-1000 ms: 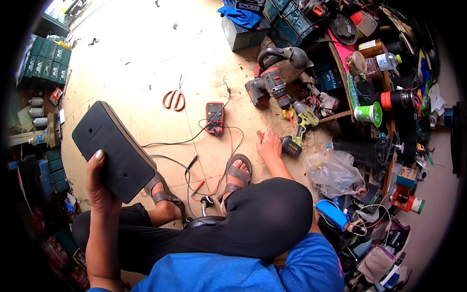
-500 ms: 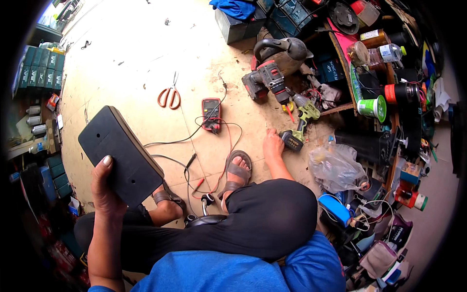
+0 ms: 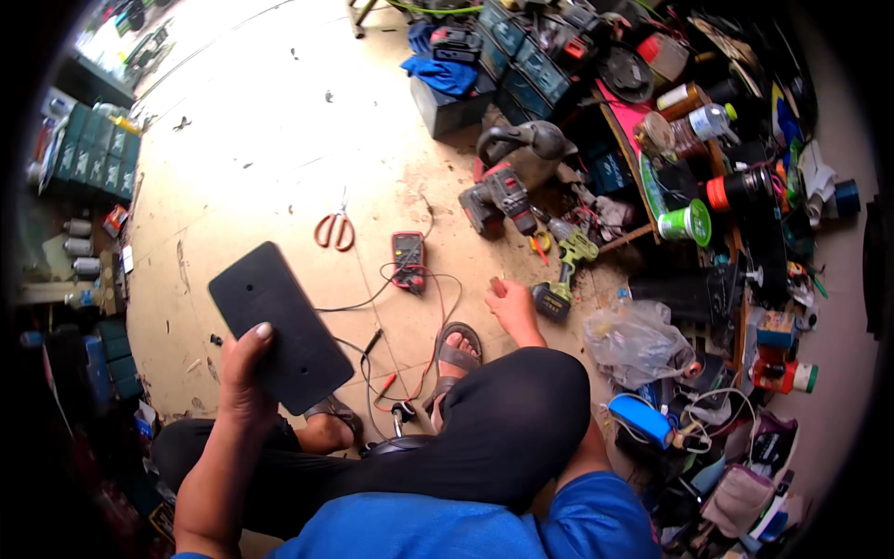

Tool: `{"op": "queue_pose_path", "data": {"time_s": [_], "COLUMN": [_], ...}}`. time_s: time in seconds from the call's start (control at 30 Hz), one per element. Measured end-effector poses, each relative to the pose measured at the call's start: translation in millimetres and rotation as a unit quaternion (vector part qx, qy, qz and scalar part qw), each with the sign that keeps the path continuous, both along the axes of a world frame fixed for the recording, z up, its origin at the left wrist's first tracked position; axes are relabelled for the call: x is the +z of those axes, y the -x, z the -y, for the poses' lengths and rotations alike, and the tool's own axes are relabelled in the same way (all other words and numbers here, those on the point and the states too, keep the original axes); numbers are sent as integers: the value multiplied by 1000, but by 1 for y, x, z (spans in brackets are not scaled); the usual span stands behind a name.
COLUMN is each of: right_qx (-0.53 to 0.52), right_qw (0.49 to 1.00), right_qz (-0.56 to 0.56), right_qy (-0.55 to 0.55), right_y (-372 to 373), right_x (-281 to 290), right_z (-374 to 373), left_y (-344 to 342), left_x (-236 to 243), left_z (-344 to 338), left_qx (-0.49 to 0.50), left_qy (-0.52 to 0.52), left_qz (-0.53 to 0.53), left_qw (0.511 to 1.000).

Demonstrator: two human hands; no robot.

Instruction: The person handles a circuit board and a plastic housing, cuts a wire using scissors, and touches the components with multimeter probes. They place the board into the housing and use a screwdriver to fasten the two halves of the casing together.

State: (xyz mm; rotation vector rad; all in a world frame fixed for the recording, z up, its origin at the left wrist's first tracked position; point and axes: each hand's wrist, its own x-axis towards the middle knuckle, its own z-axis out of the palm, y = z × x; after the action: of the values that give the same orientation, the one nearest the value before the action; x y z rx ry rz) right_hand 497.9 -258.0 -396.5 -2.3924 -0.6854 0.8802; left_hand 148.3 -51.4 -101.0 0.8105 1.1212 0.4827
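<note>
My left hand grips a black flat rectangular case with two small holes, thumb on its face. My right hand is closed on a small brown object, too small to name, beside a green cordless power tool with a black battery. A red and black multimeter lies on the floor with red and black leads. Orange-handled scissors lie behind it. A red and black cordless drill rests against a dark kettle.
Stacked dark teal batteries line the left. At right stands a cluttered wooden shelf with bottles and a green cup. A plastic bag, blue battery pack and cables lie beside my right knee. A blue cloth tops boxes behind.
My left hand has shifted right and down with the black case, which now shows more of its flat face. My right hand has moved slightly left, its small brown object still in it.
</note>
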Motion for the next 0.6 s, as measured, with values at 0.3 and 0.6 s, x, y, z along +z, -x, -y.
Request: {"op": "queue_pose_path", "data": {"time_s": [0.3,0.6], "right_qx": [117,341], "right_qw": [945,876], "right_qz": [-185,-22], "right_qy": [-244,-341], "right_y": [-13,151], "right_x": [312,402], "right_z": [-102,-143], "left_y": [-1,17], "left_x": [31,33], "left_z": [15,29], "left_qx": [-29,-43], "left_qy": [-34,-94], "left_qz": [128,177], "left_qw": [991,979]}}
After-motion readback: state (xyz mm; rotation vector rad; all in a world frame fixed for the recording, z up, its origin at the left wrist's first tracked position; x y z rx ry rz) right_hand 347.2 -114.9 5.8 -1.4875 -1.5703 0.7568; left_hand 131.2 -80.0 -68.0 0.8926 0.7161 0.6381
